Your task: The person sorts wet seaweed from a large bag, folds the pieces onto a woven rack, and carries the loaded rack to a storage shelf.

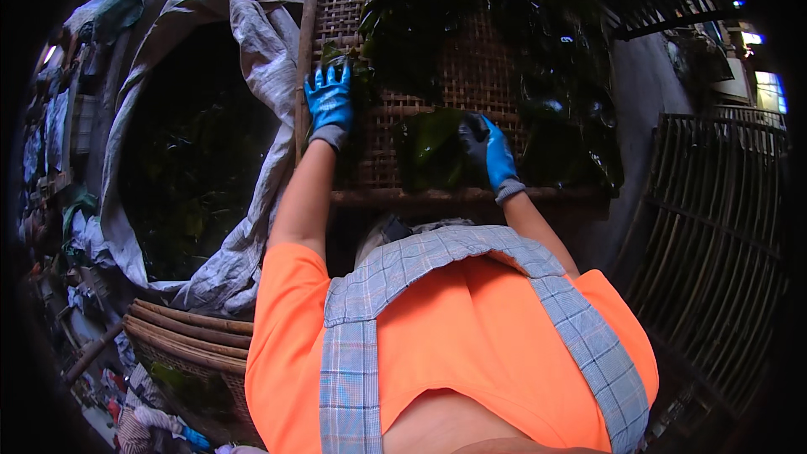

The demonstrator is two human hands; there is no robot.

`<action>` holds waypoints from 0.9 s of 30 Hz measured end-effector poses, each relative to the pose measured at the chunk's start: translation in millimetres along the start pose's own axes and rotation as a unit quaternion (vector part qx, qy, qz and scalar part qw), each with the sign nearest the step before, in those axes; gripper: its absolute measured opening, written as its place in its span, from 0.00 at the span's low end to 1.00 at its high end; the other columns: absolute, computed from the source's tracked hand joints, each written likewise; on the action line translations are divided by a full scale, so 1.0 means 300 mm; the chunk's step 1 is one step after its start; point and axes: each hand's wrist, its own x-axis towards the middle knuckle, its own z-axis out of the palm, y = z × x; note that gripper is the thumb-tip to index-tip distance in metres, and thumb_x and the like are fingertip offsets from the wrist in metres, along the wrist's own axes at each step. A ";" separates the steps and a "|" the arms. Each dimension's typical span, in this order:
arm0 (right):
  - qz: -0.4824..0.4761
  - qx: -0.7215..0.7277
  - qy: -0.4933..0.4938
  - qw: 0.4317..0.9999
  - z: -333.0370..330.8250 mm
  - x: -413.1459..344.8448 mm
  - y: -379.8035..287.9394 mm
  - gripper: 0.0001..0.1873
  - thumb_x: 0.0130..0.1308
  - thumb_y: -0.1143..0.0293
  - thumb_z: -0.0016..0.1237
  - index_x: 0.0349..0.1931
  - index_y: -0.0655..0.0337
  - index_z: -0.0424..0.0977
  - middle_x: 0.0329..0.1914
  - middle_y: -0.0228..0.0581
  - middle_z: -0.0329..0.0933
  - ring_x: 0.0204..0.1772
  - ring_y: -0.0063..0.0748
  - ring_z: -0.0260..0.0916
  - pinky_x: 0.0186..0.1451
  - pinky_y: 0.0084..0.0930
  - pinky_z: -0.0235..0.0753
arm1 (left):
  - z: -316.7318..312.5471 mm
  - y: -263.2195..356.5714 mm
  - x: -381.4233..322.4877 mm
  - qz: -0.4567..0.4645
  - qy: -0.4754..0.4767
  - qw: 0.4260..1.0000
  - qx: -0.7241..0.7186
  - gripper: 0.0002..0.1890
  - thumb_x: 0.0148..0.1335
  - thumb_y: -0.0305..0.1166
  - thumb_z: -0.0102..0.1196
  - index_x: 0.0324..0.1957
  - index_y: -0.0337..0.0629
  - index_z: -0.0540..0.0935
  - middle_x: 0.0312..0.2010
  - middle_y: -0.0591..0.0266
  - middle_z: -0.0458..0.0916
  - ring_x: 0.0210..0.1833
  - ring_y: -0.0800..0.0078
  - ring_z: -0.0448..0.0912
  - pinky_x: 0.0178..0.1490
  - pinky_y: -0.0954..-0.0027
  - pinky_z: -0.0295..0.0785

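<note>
My left hand [330,101], in a blue rubber-coated glove with a grey cuff, lies with fingers spread over dark green leafy pieces [362,79] by the left edge of a woven bamboo tray [403,104]. My right hand [490,148], in a matching glove with a dark palm, is at the right side of a broad wet green leafy sheet [432,142] near the tray's front rim. Its fingers are partly curled, and whether they pinch the sheet is unclear. More glossy dark sheets [564,88] cover the tray's right side.
Left of the tray stands a large white woven sack [120,202] with its mouth rolled back, holding dark wet leafy material [195,157]. Stacked bamboo-framed trays [189,331] are at lower left. Another person [142,422] wearing blue gloves is beyond them. A slatted bamboo rack [706,246] stands right.
</note>
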 end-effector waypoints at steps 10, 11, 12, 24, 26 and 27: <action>0.016 0.154 -0.046 0.987 -0.115 0.062 -0.074 0.13 0.62 0.74 0.49 0.47 0.66 0.73 0.44 0.36 0.78 0.46 0.23 0.73 0.51 0.20 0.72 | -0.190 -0.084 0.110 -0.172 -0.136 0.529 -0.820 0.07 0.58 0.31 0.58 0.35 0.38 0.79 0.32 0.66 0.80 0.34 0.73 0.76 0.38 0.72 0.71; 0.010 0.184 -0.054 0.981 -0.127 0.068 -0.099 0.12 0.63 0.74 0.49 0.47 0.66 0.73 0.44 0.36 0.78 0.46 0.23 0.73 0.51 0.20 0.72 | -0.208 -0.088 0.102 -0.059 -0.074 0.679 -0.728 0.08 0.57 0.30 0.58 0.35 0.37 0.79 0.34 0.64 0.80 0.36 0.71 0.76 0.40 0.70 0.71; 0.003 0.214 -0.063 0.975 -0.133 0.074 -0.129 0.12 0.63 0.75 0.48 0.47 0.65 0.73 0.44 0.36 0.78 0.46 0.24 0.73 0.51 0.20 0.72 | -0.229 -0.092 0.081 0.056 -0.008 0.798 -0.600 0.08 0.56 0.30 0.59 0.36 0.36 0.79 0.35 0.63 0.80 0.39 0.68 0.77 0.43 0.68 0.71; -0.065 0.365 -0.271 0.888 -0.043 0.134 -0.274 0.29 0.64 0.66 0.49 0.63 0.60 0.57 0.62 0.35 0.64 0.61 0.25 0.62 0.62 0.26 0.65 | -0.475 0.146 -0.131 0.148 0.064 0.886 -0.434 0.30 0.54 0.26 0.54 0.60 0.28 0.64 0.56 0.45 0.70 0.58 0.57 0.70 0.62 0.67 0.63; 0.069 0.572 -0.377 0.725 -0.075 0.094 -0.363 0.25 0.66 0.68 0.46 0.62 0.59 0.59 0.60 0.35 0.66 0.61 0.26 0.63 0.62 0.26 0.65 | -0.480 0.156 -0.164 0.162 0.084 0.895 -0.408 0.32 0.54 0.28 0.55 0.61 0.28 0.63 0.54 0.44 0.72 0.56 0.57 0.72 0.61 0.66 0.64; 0.074 0.570 -0.367 0.731 -0.065 0.088 -0.355 0.24 0.66 0.69 0.46 0.62 0.59 0.60 0.59 0.35 0.67 0.60 0.27 0.64 0.61 0.26 0.67 | -0.480 0.169 -0.174 0.140 0.087 0.882 -0.442 0.32 0.54 0.28 0.55 0.60 0.28 0.63 0.53 0.44 0.73 0.55 0.58 0.72 0.60 0.65 0.65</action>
